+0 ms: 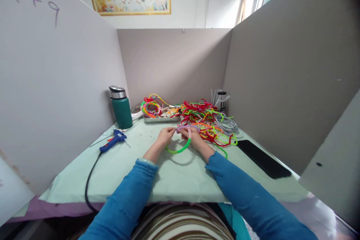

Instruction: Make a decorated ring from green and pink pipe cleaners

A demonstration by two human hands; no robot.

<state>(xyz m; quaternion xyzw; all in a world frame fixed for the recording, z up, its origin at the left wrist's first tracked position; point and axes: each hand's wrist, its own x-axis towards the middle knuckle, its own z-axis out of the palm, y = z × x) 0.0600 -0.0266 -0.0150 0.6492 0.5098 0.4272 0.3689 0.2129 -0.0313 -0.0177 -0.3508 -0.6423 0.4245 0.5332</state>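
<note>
A ring wound with fuzzy pipe cleaner (pixel 180 151), green along the bottom and pink and purple higher up, is held up over the table between my two hands. My left hand (pixel 165 136) pinches its upper left part with fingers closed. On the other side my right hand (pixel 194 138) grips the purple and pink stretch, its fingers pointing toward the left fingertips. Just behind the right hand lies a tangled heap of pipe cleaners (pixel 201 110) in red, green, yellow and orange. The exact spot where the fingertips meet is too small to make out.
A blue glue gun (pixel 114 141) with a black cord lies at left, near a green bottle (pixel 122 110). At the back, a metal tray (pixel 161 120) holds small pieces and coloured rings (pixel 151 108). Grey wire coils (pixel 226 124) and a black phone-like slab (pixel 263 158) are at right. Partitions enclose three sides.
</note>
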